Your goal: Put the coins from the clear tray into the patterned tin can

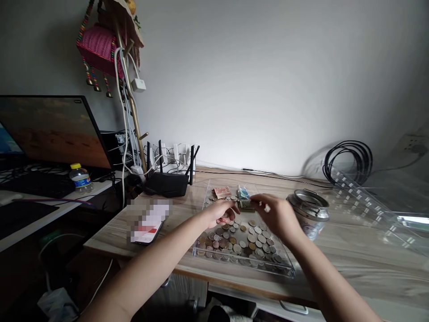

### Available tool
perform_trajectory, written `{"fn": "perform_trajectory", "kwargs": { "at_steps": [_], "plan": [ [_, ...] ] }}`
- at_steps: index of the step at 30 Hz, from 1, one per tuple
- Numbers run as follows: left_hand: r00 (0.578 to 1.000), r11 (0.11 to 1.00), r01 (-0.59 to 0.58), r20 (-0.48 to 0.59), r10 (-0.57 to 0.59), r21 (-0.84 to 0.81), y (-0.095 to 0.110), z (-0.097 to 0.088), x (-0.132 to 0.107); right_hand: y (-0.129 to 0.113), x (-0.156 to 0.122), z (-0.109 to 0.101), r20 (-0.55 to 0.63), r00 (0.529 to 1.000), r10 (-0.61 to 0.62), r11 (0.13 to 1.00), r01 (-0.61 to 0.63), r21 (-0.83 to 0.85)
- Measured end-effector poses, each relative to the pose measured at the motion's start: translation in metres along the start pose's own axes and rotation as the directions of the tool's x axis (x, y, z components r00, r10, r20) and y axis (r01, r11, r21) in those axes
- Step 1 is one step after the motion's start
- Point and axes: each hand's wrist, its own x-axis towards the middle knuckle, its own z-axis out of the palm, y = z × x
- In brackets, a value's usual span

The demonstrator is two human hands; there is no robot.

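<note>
A clear plastic tray (241,259) on the desk holds many loose coins (234,241), silver and brass coloured. Toward its back lie a reddish banknote (222,192), a blue-green banknote (243,192) and a dull green banknote (246,204). My left hand (219,214) hovers over the tray's left part, palm turned inward and fingers curled; what lies in them is hidden. Opposite it, my right hand (276,215) has thumb and fingers pinched together beside the green banknote. Whatever is between those fingertips is too small to make out.
Right of the tray stands a metal can (308,212) with a handle. Further right are a clear plastic rack (375,210) and a coiled black cable (348,161). At left sit a phone (149,223), a black router (167,184), a bottle (80,179) and a monitor (56,129).
</note>
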Motion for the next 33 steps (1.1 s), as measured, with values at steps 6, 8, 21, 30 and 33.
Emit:
{"fn": "perform_trajectory", "kwargs": {
  "at_steps": [6, 8, 21, 30, 33],
  "plan": [
    [0.991, 0.995, 0.071, -0.11, -0.078, -0.072, 0.0, -0.003, 0.004, 0.058, -0.004, -0.064, -0.42, 0.874, 0.246, 0.917, -0.35, -0.192],
    [0.99, 0.991, 0.08, -0.107, -0.091, -0.105, -0.001, -0.004, 0.005, 0.083, -0.008, -0.078, -0.353, 0.864, 0.359, 0.872, -0.445, -0.202],
    [0.995, 0.992, 0.065, -0.072, -0.073, -0.107, -0.002, -0.005, 0.007, 0.097, -0.01, -0.082, -0.045, 0.862, 0.505, 0.863, -0.503, 0.051],
    [0.979, 0.973, 0.127, -0.131, -0.154, -0.194, 0.004, -0.002, 0.005, 0.051, -0.005, -0.071, -0.451, 0.862, 0.231, 0.963, -0.268, -0.019],
    [0.972, 0.954, 0.15, -0.138, -0.191, -0.261, 0.006, -0.003, 0.003, 0.014, -0.001, -0.047, -0.336, 0.941, -0.048, 0.999, 0.054, 0.008]
  ]
}}
